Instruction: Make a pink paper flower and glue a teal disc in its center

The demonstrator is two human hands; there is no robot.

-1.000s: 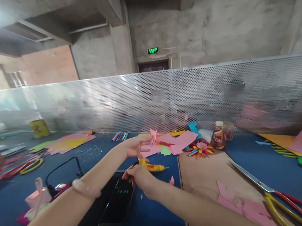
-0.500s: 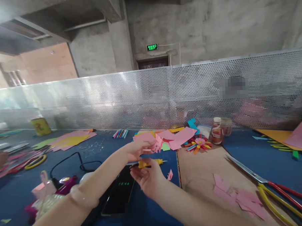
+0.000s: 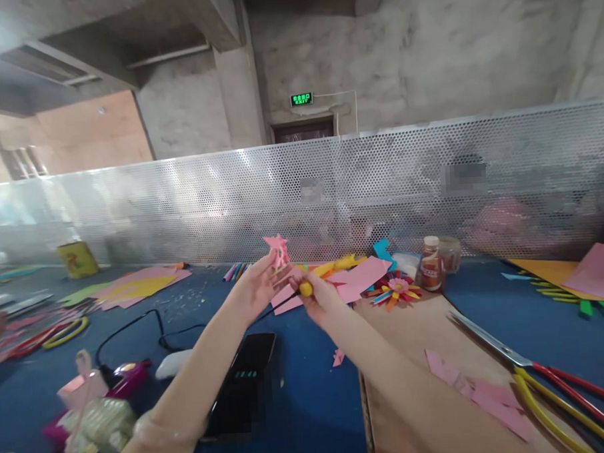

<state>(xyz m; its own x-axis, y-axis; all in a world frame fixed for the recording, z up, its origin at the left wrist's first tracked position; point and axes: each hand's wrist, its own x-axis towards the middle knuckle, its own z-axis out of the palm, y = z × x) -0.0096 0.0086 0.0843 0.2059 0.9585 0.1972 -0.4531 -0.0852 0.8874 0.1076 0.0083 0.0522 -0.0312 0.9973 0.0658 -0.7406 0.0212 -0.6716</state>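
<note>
My left hand [image 3: 256, 287] is raised above the blue table [image 3: 309, 400] and pinches a small folded pink paper flower [image 3: 277, 249] between thumb and fingers. My right hand [image 3: 321, 299] is closed round a yellow glue gun [image 3: 328, 271], lifted off the table with its nozzle pointing away to the right, just beside the left hand. A black cord runs from the gun down to the left. A loose pile of pink paper sheets [image 3: 359, 277] lies on the table right behind both hands.
A black phone [image 3: 243, 382] lies under my left forearm. A brown cardboard sheet [image 3: 418, 355] with pink scraps, a multicoloured paper flower [image 3: 397, 290], a brown bottle [image 3: 430, 264] and large scissors [image 3: 543, 376] lie to the right. Coloured paper [image 3: 134, 284] lies left; a perforated metal screen [image 3: 181, 205] stands behind.
My right hand has picked the glue gun up off the table and raised it. My left hand has lifted the pink paper flower higher, beside the gun.
</note>
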